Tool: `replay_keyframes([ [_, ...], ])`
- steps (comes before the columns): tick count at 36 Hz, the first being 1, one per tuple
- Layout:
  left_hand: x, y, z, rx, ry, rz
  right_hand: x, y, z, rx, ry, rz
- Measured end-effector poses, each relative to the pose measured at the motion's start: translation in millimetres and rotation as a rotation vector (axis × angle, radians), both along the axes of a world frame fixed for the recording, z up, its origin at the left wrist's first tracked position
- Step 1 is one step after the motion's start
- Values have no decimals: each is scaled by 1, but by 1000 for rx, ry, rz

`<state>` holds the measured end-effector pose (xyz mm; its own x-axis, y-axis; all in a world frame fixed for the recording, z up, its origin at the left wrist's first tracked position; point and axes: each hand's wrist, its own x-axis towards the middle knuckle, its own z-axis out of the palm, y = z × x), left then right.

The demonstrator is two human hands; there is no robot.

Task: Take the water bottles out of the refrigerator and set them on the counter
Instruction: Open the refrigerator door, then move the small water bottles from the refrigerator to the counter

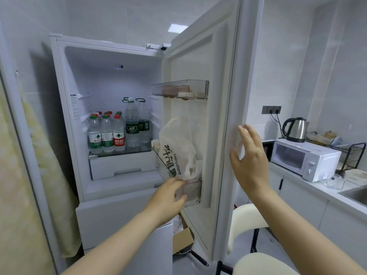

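The refrigerator (65, 80) stands open, its door (220, 96) swung out to the right. On its glass shelf stand several small water bottles (106, 135) with red and green caps. Beside them, to the right, are two tall bottles (132, 124) with dark green labels. My left hand (168, 197) reaches toward the lower door bin and touches the bottom of a white plastic bag (178, 149) hanging there. My right hand (248, 155) is spread flat against the door's edge, holding nothing. The counter (325, 192) runs along the right wall.
On the counter sit a white microwave (303, 158), a steel kettle (296, 130), a dish rack (351, 153), a glass cup (335, 182) and a sink (355, 193). A cream stool (248, 217) stands just right of the door. An egg tray (180, 90) fills the upper door bin. A cardboard box (182, 239) lies on the floor.
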<state>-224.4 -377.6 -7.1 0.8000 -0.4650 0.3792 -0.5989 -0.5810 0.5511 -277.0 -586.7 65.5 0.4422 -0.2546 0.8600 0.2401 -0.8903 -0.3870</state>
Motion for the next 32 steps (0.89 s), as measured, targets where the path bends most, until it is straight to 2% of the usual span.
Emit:
replay_keyframes([
  [10, -10, 18, 13, -208, -38, 77, -8, 43, -11, -174, -19, 185],
  [21, 9, 106, 22, -275, -41, 262, 41, 123, -14, -121, 60, 395],
  [25, 31, 140, 20, -314, -48, 325, 76, 155, -20, -79, 141, 485],
  [32, 87, 192, 22, -342, -85, 394, 149, 210, -29, -77, 224, 515],
])
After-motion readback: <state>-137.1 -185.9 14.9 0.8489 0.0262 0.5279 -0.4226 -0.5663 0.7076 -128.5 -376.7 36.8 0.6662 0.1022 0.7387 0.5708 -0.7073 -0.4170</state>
